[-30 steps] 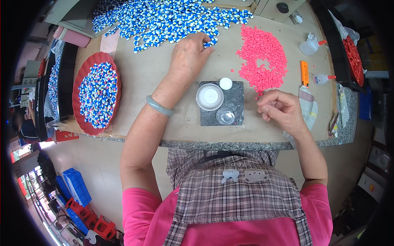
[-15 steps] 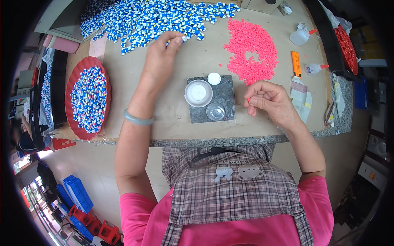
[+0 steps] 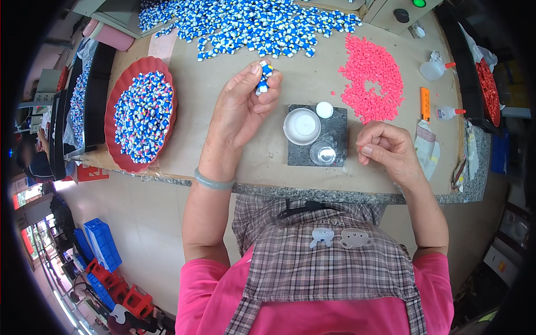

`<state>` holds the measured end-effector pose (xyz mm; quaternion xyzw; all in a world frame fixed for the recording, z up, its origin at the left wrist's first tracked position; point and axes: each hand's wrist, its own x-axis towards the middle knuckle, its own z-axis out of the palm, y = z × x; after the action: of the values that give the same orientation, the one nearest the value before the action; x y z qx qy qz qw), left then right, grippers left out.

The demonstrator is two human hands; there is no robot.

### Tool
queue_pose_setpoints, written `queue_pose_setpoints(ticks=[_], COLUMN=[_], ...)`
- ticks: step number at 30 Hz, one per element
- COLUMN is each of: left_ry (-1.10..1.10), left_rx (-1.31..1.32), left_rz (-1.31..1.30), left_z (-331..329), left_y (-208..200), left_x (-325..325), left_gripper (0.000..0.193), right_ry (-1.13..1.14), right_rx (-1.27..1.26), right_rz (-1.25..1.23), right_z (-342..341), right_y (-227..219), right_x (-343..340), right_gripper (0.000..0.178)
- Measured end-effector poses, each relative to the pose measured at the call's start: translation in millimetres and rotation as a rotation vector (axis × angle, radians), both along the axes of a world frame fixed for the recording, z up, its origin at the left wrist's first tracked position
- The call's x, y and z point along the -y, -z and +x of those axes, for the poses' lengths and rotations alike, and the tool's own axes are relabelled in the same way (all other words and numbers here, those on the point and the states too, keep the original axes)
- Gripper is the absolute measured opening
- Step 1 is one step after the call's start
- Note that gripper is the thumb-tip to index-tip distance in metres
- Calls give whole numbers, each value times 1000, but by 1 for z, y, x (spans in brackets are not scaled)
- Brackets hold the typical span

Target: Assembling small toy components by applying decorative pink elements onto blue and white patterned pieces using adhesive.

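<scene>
Raised over the table, my left hand (image 3: pixel 241 106) pinches small blue-and-white pieces (image 3: pixel 263 77) with a touch of yellow between thumb and fingers. A heap of similar blue-and-white pieces (image 3: pixel 251 28) lies beyond it. My right hand (image 3: pixel 391 152) is closed in a pinch to the right of a dark stone slab (image 3: pixel 297 156); a tiny pinkish-red piece barely shows at its fingertips. On the slab stand a white dish (image 3: pixel 289 129), a small round white lid (image 3: pixel 324 109) and a clear glass cup (image 3: pixel 322 153). Pink pieces (image 3: pixel 363 70) are spread beyond my right hand.
A red scalloped bowl (image 3: pixel 113 125) of blue, white and pink pieces stands left. At right are two red-tipped squeeze bottles (image 3: pixel 432 70), an orange flat object (image 3: pixel 425 104) and a cloth (image 3: pixel 427 151). Black trays (image 3: pixel 97 97) flank the table's sides.
My left hand has drawn back from the blue-and-white heap with pieces held up in its fingers. My right hand keeps its pinch near the slab. The whole view has shifted.
</scene>
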<state>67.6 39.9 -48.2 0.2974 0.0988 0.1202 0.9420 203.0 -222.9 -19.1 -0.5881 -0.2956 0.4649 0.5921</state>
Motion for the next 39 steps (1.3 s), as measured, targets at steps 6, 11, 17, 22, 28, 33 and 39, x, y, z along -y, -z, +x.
queue_pose_setpoints(ticks=[6, 11, 17, 22, 28, 33, 39], left_ry=[7, -48, -9, -52, -51, -49, -82], left_rx=[-59, -61, -70, -148, -151, -198, -264], left_rz=[61, 66, 65, 153, 162, 212, 358], left_z=[-9, -18, -26, -29, -33, -37, -41], left_y=[-2, -8, -11, -20, -16, -20, -27], left_x=[7, 18, 23, 31, 35, 37, 43], left_gripper=[22, 21, 19, 20, 29, 28, 25], right_ry=[-12, -44, -39, -68, -72, -93, -101], right_rx=[-78, -99, -90, -90, -117, -137, -82], right_rz=[-46, -73, -113, -108, -144, -164, -202], right_z=[-2, -2, -3, -3, -5, -6, -8], right_y=[-7, -7, -3, 0, -5, -9, -15], right_x=[-5, -10, -11, -13, -20, -27, -33], right_gripper=[8, 8, 9, 10, 18, 24, 27])
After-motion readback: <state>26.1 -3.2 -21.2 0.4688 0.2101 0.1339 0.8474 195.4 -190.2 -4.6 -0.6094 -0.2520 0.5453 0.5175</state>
